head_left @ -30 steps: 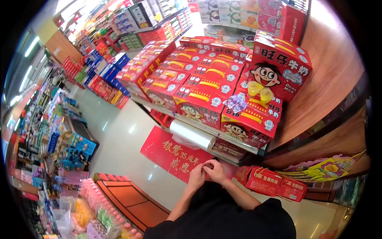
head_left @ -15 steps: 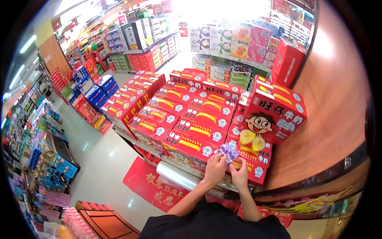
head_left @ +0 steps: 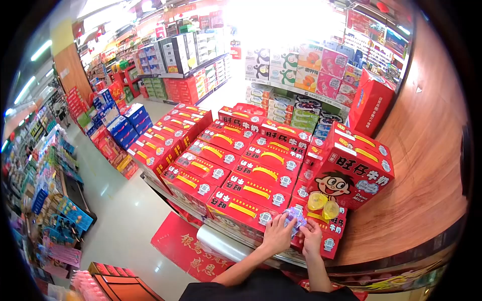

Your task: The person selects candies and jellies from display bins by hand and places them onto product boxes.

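Observation:
A small, crinkled purple piece with a shiny, patterned surface [head_left: 295, 218] is pinched between my two hands; its exact kind cannot be made out. My left hand [head_left: 277, 236] is closed on its left side, fingers bent over it. On the lower right edge, my right hand [head_left: 311, 238] grips it between thumb and fingertips. Both hands are just above the near red milk cartons [head_left: 236, 204] with yellow handles. Two round, yellow, see-through cup-like pieces [head_left: 316, 200] lie right behind my hands, in front of an upright milk carton [head_left: 354, 168] with a cartoon face.
A curved wooden wall [head_left: 424, 150] rises on the right. A clear plastic roll [head_left: 226, 243] lies along the stack's front edge, above a red floor mat [head_left: 193, 246]. Blue boxes [head_left: 120, 129] stand left of the stack, and stocked shelves [head_left: 281, 83] line the back.
The whole scene sits lower in view, as the camera has tilted up. My hands stay on the purple piece, with my left fingers now spread further over it.

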### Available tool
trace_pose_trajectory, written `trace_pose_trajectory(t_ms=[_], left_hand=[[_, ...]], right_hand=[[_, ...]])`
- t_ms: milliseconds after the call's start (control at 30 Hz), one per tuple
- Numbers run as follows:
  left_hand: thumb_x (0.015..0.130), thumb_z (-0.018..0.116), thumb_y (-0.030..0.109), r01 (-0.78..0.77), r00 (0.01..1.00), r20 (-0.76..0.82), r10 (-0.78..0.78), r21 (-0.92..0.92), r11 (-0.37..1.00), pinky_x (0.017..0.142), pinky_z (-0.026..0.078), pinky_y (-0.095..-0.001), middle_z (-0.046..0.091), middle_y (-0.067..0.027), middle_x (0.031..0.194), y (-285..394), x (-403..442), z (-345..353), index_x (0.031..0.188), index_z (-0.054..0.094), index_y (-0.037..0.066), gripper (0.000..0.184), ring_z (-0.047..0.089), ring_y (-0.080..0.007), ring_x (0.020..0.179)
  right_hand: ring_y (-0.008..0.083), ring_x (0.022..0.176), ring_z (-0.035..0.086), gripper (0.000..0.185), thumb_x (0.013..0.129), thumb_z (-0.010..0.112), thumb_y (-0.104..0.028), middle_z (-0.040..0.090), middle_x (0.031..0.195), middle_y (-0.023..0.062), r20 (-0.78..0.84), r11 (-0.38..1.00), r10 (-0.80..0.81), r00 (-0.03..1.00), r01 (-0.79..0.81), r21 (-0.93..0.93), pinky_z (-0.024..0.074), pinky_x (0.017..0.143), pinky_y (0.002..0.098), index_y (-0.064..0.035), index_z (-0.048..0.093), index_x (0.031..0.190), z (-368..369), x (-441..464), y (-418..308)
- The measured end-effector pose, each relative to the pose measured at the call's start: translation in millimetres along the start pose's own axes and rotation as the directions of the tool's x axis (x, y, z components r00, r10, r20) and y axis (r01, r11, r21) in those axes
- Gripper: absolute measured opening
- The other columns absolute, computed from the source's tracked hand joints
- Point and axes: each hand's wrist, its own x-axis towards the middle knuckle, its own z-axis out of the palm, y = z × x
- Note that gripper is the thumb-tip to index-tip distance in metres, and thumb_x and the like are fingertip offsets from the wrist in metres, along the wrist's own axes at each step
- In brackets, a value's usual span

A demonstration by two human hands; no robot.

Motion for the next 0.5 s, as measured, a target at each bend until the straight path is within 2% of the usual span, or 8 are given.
trace_pose_trajectory(t_ms=[67,167,200,300,333,433,467,500], left_hand=[[0.081,0.061,0.018,-0.032,0.999,-0.023,0.031,-0.025,0.999,0.098,0.032,-0.0467,0.043,-0.0164,0.135,-1.7,-0.4,1.0,0.130,0.051,0.013,0.051,0.039,-0.0341,0.125],[0.081,0.063,0.018,-0.055,0.998,-0.039,0.053,-0.046,0.997,0.100,0.031,-0.0472,0.043,-0.0160,0.135,0.2,-3.0,-1.9,0.130,0.050,0.010,0.052,0.038,-0.0332,0.127],[0.080,0.063,0.018,-0.059,0.997,-0.044,0.057,-0.048,0.997,0.101,0.030,-0.0473,0.043,-0.0159,0.135,1.7,-3.3,-3.5,0.130,0.050,0.009,0.052,0.037,-0.0327,0.127],[0.079,0.066,0.016,-0.126,0.992,-0.046,0.119,-0.213,0.969,0.103,0.028,-0.0465,0.047,-0.0152,0.131,3.4,-10.5,-6.2,0.128,0.051,0.007,0.052,0.038,-0.0308,0.127],[0.079,0.069,0.013,-0.153,0.987,-0.075,0.139,-0.239,0.959,0.096,0.039,-0.0422,0.051,-0.0167,0.126,5.7,-15.2,-10.1,0.123,0.052,0.005,0.048,0.046,-0.0292,0.121],[0.083,0.067,0.014,0.070,0.996,-0.007,-0.090,-0.563,0.824,0.089,0.043,-0.0402,0.061,-0.0157,0.106,20.2,-41.1,-17.5,0.115,0.054,0.000,0.038,0.057,-0.0307,0.103],[0.083,0.069,0.012,0.144,0.984,0.016,-0.176,-0.650,0.746,0.078,0.049,-0.0381,0.064,-0.0160,0.094,26.0,-51.0,-21.3,0.110,0.053,-0.002,0.035,0.063,-0.0296,0.089],[0.083,0.069,0.013,0.190,0.973,0.036,-0.230,-0.696,0.692,0.077,0.050,-0.0373,0.064,-0.0160,0.093,28.8,-63.5,-22.4,0.110,0.053,-0.002,0.035,0.064,-0.0283,0.087]], right_hand=[[0.0084,0.052,0.052,0.039,0.082,0.062,0.002,0.057,0.083,0.0051,-0.015,0.999,0.011,1.000,-0.010,0.043,0.0395,0.039,0.0204,0.0034,0.049,0.120,0.1,-1.7,-0.4],[0.0075,0.050,0.050,0.033,0.084,0.061,0.001,0.057,0.079,0.0043,-0.005,0.997,-0.009,1.000,0.010,0.078,0.0381,0.038,0.0200,0.0045,0.052,0.115,-3.6,-6.9,-1.0],[0.0065,0.048,0.047,0.024,0.085,0.060,0.000,0.057,0.073,0.0031,-0.022,0.996,-0.013,1.000,0.015,0.083,0.0374,0.038,0.0196,0.0044,0.056,0.108,-0.6,-12.9,-6.0],[0.0070,0.046,0.046,0.018,0.085,0.060,-0.002,0.055,0.068,0.0020,0.011,0.981,-0.027,1.000,0.025,0.190,0.0367,0.036,0.0217,0.0012,0.059,0.103,-5.0,-24.4,-2.9],[0.0067,0.045,0.045,0.015,0.085,0.059,-0.001,0.053,0.063,0.0006,0.020,0.979,-0.023,1.000,0.019,0.201,0.0358,0.037,0.0219,-0.0003,0.061,0.100,-5.2,-32.5,-5.0],[0.0072,0.044,0.043,0.014,0.085,0.058,-0.001,0.051,0.060,-0.0003,0.114,0.965,-0.033,0.993,0.002,0.263,0.0352,0.039,0.0217,-0.0012,0.061,0.099,-12.1,-54.5,-2.8],[0.0074,0.043,0.041,0.011,0.086,0.058,-0.002,0.050,0.058,-0.0004,0.164,0.964,-0.003,0.986,-0.041,0.264,0.0343,0.039,0.0215,-0.0021,0.062,0.096,-13.9,-62.3,-3.5],[0.0072,0.043,0.041,0.011,0.086,0.058,-0.002,0.049,0.058,-0.0005,0.192,0.966,0.009,0.981,-0.059,0.253,0.0342,0.039,0.0213,-0.0023,0.062,0.096,-13.6,-68.9,0.2]])
